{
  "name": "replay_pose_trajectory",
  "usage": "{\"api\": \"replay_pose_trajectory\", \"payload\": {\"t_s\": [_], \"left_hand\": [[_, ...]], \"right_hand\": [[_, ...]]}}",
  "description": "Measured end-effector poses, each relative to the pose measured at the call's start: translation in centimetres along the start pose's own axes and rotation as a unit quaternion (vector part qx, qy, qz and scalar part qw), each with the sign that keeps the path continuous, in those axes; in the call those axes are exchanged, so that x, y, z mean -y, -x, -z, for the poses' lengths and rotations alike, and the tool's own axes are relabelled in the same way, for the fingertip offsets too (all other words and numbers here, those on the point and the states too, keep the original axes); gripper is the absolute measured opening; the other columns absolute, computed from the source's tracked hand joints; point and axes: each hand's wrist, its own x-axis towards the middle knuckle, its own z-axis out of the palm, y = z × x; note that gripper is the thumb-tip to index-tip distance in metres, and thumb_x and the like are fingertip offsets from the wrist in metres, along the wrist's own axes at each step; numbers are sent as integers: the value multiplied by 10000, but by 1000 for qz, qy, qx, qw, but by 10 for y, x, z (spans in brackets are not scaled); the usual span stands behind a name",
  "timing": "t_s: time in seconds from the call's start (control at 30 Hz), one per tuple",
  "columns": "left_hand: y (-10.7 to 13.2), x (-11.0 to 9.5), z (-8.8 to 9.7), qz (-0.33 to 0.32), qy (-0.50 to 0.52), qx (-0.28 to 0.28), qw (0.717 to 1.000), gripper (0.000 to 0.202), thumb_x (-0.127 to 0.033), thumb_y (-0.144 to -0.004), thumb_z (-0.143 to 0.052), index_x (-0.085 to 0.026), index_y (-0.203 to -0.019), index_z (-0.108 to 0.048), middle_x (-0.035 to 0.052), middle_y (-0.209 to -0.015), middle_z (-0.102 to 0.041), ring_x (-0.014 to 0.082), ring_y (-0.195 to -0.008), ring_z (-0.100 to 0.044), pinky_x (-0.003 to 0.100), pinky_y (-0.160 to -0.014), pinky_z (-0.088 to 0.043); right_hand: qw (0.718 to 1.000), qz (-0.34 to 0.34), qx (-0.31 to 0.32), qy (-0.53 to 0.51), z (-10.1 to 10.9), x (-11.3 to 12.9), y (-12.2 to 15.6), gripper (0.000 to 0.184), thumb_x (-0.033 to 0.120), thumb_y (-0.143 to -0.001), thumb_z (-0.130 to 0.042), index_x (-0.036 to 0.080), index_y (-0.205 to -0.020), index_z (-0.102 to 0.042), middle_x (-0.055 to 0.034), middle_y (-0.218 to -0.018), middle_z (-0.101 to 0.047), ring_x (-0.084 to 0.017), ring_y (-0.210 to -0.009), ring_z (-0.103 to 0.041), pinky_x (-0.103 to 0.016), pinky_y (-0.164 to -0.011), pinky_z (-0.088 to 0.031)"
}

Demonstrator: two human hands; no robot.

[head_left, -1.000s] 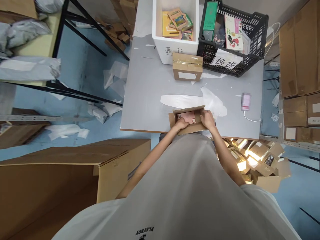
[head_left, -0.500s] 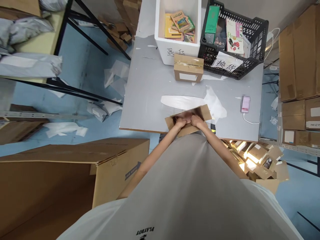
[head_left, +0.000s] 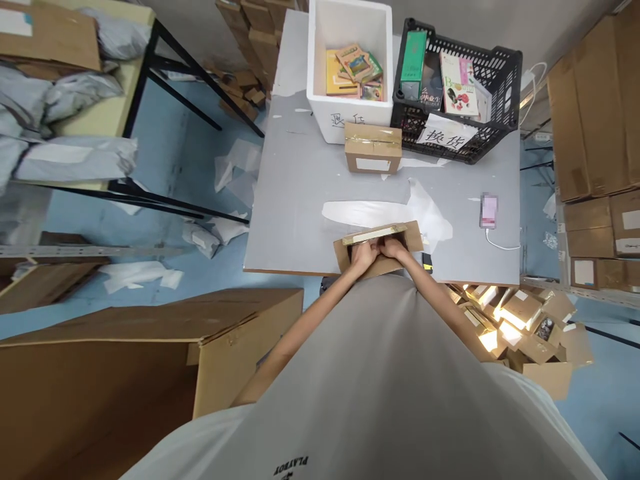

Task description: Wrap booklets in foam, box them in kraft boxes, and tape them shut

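Note:
An open cardboard box (head_left: pixel 410 235) lies at the near edge of the grey table (head_left: pixel 300 200), right in front of me. My left hand (head_left: pixel 363 254) and my right hand (head_left: pixel 393 248) are both inside it, fingers curled and close together. A thin flat item (head_left: pixel 374 234) with a pale edge stands on edge in the box, just beyond my fingers; both hands seem to grip it. My grey shirt hides the near side of the box.
A taped cardboard parcel (head_left: pixel 373 148) sits mid-table. Behind it stand a white foam bin (head_left: pixel 320 100) of books and a black crate (head_left: pixel 505 100) of books. A phone (head_left: pixel 489 211) on a cable lies right. White wrapping (head_left: pixel 365 212) lies beyond the box. Large cartons (head_left: pixel 125 373) stand left.
My hands moved from the box's two sides to its middle. The pinkish item that lay flat inside is now tipped up on its edge.

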Motion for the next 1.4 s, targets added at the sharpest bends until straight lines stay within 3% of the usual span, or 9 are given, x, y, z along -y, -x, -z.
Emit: {"api": "replay_pose_trajectory", "payload": {"t_s": [0.17, 0.27, 0.43, 0.57, 0.7, 0.83, 1.0, 1.17, 1.4], "left_hand": [[24, 7, 44, -45, 40, -30, 998, 360, -244, -919, -698, -214, -1269, -778, 137, -1267, -835, 365, -1233, -767, 464, -1110, -597], [42, 14, 79, -108, 149, -7, 983, 346, -354, -910, -709, -202, -1212, -777, 92, -1152, -841, 302, -1094, -773, 434, -1029, -629], [64, -14, 140, -219, 227, 7, 949, 407, -564, -921, -761, -226, -1141, -820, 91, -1131, -840, 307, -1111, -771, 421, -1030, -632], [69, -61, 176, -241, 341, -101, 903, 579, -641, -918, -829, -236, -1328, -776, 128, -1299, -817, 299, -1219, -765, 391, -1010, -645], [72, -92, 188, -256, 393, -108, 877, 627, -685, -870, -880, -191, -1246, -793, 153, -1251, -830, 295, -1128, -790, 393, -944, -666], [77, -96, 184, -282, 326, -180, 884, 505, -664, -896, -858, -189, -1064, -829, 118, -1128, -836, 296, -1083, -790, 430, -1003, -649], [86, -92, 184, -354, 269, -290, 847, 334, -547, -928, -855, -229, -827, -833, 136, -1561, -695, 348, -1484, -644, 481, -1253, -513], [94, -109, 196, -373, 324, -253, 831, 336, -509, -977, -782, -223, -811, -842, 109, -1156, -832, 255, -1076, -794, 345, -901, -646], [108, -154, 239, -340, 448, -232, 794, 677, -692, -843, -904, -196, -1300, -846, 138, -1163, -860, 171, -741, -744, 245, -574, -582]], "right_hand": [[993, 45, -74, -79, 12, -12, 38, 475, 282, -1125, -600, 121, -1572, -617, -220, -1511, -757, -308, -1357, -762, -400, -1145, -601], [954, 100, -162, -233, 20, -22, 68, 660, 352, -1051, -707, 165, -1665, -550, -199, -1577, -720, -290, -1335, -776, -436, -1117, -646], [899, 229, -184, -324, 49, -13, 108, 459, 500, -952, -810, 237, -1327, -841, -106, -1271, -871, -314, -1100, -831, -508, -1043, -673], [845, 285, -203, -406, 79, 26, 120, 475, 652, -915, -834, 225, -1113, -898, -77, -1058, -885, -282, -895, -805, -417, -805, -691], [777, 285, -293, -479, 95, 66, 122, 528, 662, -879, -863, 208, -1148, -878, -77, -1026, -869, -224, -753, -727, -365, -667, -641], [742, 311, -323, -498, 100, 84, 128, 521, 649, -873, -877, 207, -1149, -871, -111, -1131, -874, -270, -960, -790, -404, -838, -670], [711, 359, -328, -509, 98, 85, 134, 375, 593, -868, -879, 251, -1022, -872, -140, -1491, -781, -329, -1410, -713, -445, -1107, -622], [718, 318, -300, -542, 116, 100, 135, 404, 570, -922, -725, 220, -1063, -870, -98, -1109, -887, -248, -915, -810, -373, -804, -667], [629, 421, -440, -483, 180, 150, 167, 392, 549, -944, -809, 211, -1133, -867, -122, -1213, -884, -280, -1127, -822, -434, -1005, -667]]}}
